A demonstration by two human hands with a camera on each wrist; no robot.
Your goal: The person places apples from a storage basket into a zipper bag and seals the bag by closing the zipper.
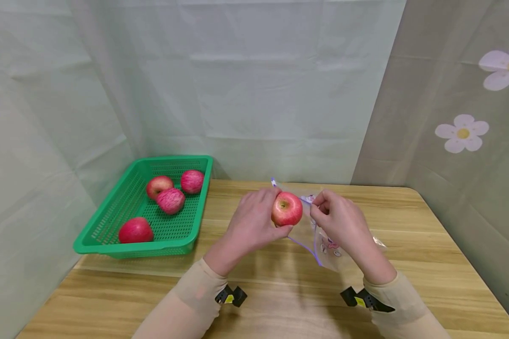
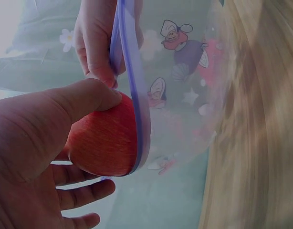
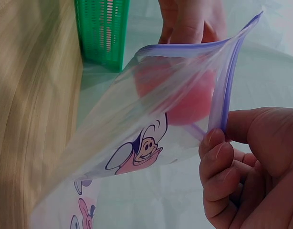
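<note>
My left hand (image 1: 254, 219) grips a red apple (image 1: 287, 208) between thumb and fingers, right at the mouth of a clear zip bag (image 1: 328, 252). In the left wrist view the bag's purple zip edge (image 2: 137, 95) crosses the front of the apple (image 2: 106, 138). My right hand (image 1: 341, 221) pinches that purple rim between thumb and fingertips, and the mouth stands spread apart. Through the bag's film in the right wrist view, the apple (image 3: 177, 90) shows as a blurred red shape. Cartoon figures (image 3: 141, 148) are printed on the bag.
A green perforated basket (image 1: 195, 207) stands on the left of the wooden table (image 1: 254, 292), with several red apples (image 1: 171, 201) in it. Pale cloth (image 1: 258, 94) hangs behind the table, and cloth with printed flowers (image 1: 462, 133) hangs on the right.
</note>
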